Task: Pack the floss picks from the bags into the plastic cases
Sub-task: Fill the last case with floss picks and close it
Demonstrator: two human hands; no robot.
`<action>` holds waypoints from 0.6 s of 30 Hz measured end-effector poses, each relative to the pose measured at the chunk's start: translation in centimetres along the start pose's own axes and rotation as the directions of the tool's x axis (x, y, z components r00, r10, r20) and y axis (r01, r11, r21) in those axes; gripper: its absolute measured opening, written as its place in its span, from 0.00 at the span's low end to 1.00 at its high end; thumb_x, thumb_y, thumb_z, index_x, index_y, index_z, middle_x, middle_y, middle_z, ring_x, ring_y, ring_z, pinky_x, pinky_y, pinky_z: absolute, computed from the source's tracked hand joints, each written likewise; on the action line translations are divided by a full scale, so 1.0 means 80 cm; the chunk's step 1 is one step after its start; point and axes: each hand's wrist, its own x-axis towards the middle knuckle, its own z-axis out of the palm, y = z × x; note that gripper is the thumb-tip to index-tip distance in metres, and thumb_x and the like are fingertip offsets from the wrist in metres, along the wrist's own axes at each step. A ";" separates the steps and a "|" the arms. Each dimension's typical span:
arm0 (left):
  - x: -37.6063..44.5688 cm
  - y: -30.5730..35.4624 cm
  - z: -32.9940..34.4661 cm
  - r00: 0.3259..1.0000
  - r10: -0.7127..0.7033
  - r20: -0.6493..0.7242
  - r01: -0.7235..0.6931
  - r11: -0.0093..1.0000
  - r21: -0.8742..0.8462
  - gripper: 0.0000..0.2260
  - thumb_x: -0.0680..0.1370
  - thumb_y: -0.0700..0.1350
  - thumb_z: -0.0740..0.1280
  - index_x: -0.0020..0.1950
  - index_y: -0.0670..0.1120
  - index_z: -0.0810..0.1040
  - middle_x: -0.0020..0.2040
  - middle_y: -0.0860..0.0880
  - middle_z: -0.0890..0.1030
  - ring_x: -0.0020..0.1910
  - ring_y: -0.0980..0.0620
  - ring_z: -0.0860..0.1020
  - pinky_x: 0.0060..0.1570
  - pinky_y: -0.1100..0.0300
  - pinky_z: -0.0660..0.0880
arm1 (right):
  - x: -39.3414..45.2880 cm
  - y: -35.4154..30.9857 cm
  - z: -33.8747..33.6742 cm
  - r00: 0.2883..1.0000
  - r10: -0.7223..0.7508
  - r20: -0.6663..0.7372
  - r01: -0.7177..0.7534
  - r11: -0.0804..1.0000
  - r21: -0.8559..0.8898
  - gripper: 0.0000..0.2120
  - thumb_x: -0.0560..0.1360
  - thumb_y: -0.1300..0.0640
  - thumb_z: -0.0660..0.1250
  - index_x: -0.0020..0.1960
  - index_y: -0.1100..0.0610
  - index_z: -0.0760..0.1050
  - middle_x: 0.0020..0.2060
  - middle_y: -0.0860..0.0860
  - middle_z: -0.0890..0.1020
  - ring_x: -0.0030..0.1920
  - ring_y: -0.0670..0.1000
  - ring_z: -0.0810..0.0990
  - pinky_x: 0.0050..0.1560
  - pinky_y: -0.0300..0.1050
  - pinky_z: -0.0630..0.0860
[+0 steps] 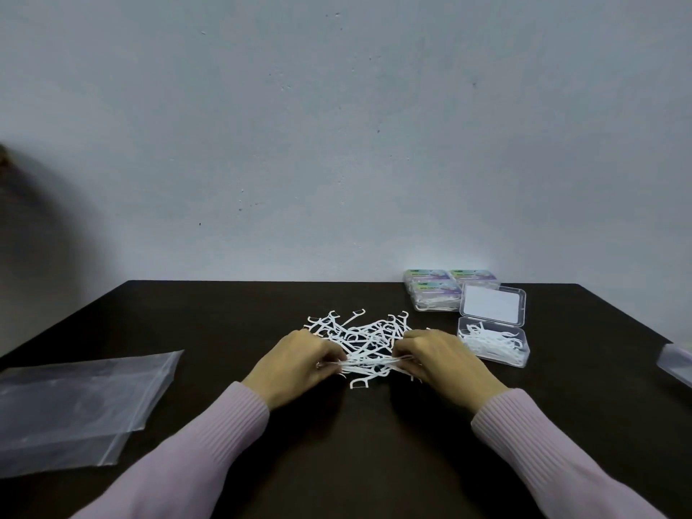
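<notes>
A loose pile of white floss picks [361, 333] lies in the middle of the dark table [224, 312]. My left hand [299, 363] and my right hand [440, 359] pinch the two ends of a small bundle of picks [369, 363] at the near side of the pile. To the right an open clear plastic case [494, 346] holds several picks, its lid [492, 305] folded back behind it. Three shut, labelled cases [436, 290] sit behind it near the wall.
Empty clear zip bags [75, 402] lie flat on the left of the table. Another clear plastic item [676, 363] pokes in at the right edge. A grey wall stands right behind the table.
</notes>
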 end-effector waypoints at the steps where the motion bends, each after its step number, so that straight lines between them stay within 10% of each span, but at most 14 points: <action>1: 0.000 0.000 0.000 1.000 -0.008 -0.006 0.008 1.000 -0.008 0.09 0.78 0.49 0.66 0.56 0.51 0.81 0.51 0.56 0.83 0.48 0.60 0.79 0.51 0.67 0.72 | 0.000 0.002 0.000 1.000 0.011 -0.007 -0.010 1.000 0.023 0.10 0.80 0.52 0.58 0.57 0.53 0.75 0.54 0.47 0.78 0.55 0.50 0.76 0.53 0.43 0.68; 18: 0.019 0.016 -0.012 0.956 -0.245 -0.160 0.147 0.875 -0.462 0.04 0.71 0.42 0.75 0.44 0.49 0.85 0.35 0.53 0.83 0.36 0.59 0.81 0.38 0.68 0.75 | -0.009 0.047 -0.008 0.968 0.227 -0.108 -0.141 0.846 0.513 0.08 0.72 0.56 0.71 0.50 0.57 0.83 0.37 0.41 0.79 0.39 0.37 0.78 0.43 0.28 0.72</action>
